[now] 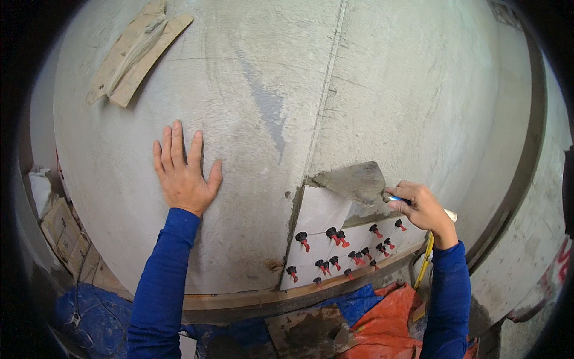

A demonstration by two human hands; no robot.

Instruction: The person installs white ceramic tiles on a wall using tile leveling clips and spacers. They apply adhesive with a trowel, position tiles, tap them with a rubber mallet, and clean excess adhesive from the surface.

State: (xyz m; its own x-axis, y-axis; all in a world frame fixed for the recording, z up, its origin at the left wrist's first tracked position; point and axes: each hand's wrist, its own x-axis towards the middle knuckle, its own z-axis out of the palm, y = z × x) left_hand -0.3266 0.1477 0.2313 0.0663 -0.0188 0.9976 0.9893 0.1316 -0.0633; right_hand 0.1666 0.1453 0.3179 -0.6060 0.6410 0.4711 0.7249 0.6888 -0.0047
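My left hand (187,172) lies flat against the grey cement wall (239,119), fingers spread, holding nothing. In my right hand (418,206) is the handle of a trowel (354,180). Its grey, mortar-smeared blade is at the wall, just above the top edge of the white tiles (320,210). Several black and red tile levelling clips (336,235) stick out along the tile joints. Wet grey mortar (373,210) shows beside the upper left tile, below the blade. Whether the blade touches the wall along its whole face I cannot tell.
A torn piece of cardboard (140,51) hangs on the wall at the upper left. Below the wall runs a wooden ledge (239,300). Blue sheeting (98,320) and an orange tarp (385,320) lie on the floor. A yellow strip (424,263) stands near my right forearm.
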